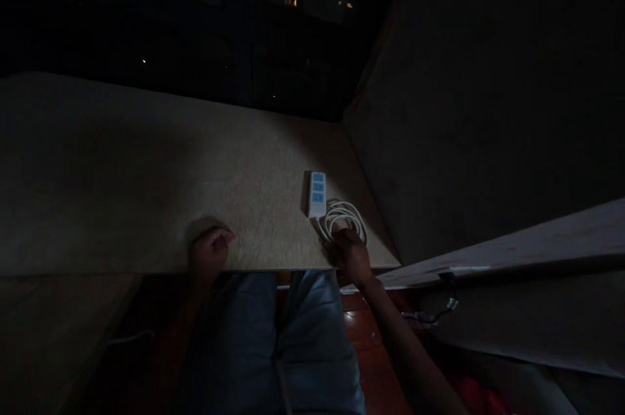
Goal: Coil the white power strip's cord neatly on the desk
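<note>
A white power strip (317, 195) with blue socket faces lies on the pale stone-like ledge (254, 167). Its white cable (352, 210) is wound into a loose coil beside the strip's near end. My right hand (349, 251) is closed on the near side of the coil, close to the ledge's front edge; its fingertips are dim. To the left, my left hand (211, 247) rests at the front of the ledge with its fingers curled in and nothing seen in them, apart from the strip and cable.
A dark window (293, 30) with a few lights stands behind the ledge. The wall (469, 109) rises close on the right. Below the front edge are my legs (312, 343) and a reddish floor (366, 337). A dark cord (446, 307) hangs at the lower right.
</note>
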A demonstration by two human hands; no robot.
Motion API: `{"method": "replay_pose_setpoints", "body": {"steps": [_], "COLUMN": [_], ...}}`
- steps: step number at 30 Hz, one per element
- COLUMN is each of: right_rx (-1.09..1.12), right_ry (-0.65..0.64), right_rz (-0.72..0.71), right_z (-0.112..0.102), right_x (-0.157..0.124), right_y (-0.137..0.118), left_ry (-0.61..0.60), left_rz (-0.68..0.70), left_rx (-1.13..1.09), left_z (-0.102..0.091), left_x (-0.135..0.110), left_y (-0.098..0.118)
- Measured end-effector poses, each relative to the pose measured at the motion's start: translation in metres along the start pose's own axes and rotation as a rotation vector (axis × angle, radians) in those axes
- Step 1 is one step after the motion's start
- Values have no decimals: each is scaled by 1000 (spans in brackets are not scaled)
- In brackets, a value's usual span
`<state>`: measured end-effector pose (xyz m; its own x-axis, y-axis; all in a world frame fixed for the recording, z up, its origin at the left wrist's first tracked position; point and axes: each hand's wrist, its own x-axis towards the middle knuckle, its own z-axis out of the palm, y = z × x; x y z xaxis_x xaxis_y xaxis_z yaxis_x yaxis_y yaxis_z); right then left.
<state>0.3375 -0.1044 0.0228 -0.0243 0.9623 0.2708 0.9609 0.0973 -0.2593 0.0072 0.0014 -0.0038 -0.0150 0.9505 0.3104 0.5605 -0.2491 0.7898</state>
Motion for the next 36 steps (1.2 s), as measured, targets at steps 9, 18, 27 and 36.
{"method": "replay_pose_setpoints", "body": {"steps": [9, 18, 27, 36], "right_rx": [71, 241, 791, 1458], "right_ry": [-108, -199, -178, 140], "right_rz": [-182, -383, -396, 353], "right_z": [27, 63, 48, -9], "right_x": [56, 99, 96, 109], "right_y": [-80, -153, -124, -29], "left_ry": [3, 243, 174, 106], "left_rz": [-31, 72, 155, 170], "left_rx": [-46, -71, 150, 455], "left_z": [5, 10, 8, 2], "left_x": [-2, 1, 1, -3], "left_y": [2, -8, 0, 0]}}
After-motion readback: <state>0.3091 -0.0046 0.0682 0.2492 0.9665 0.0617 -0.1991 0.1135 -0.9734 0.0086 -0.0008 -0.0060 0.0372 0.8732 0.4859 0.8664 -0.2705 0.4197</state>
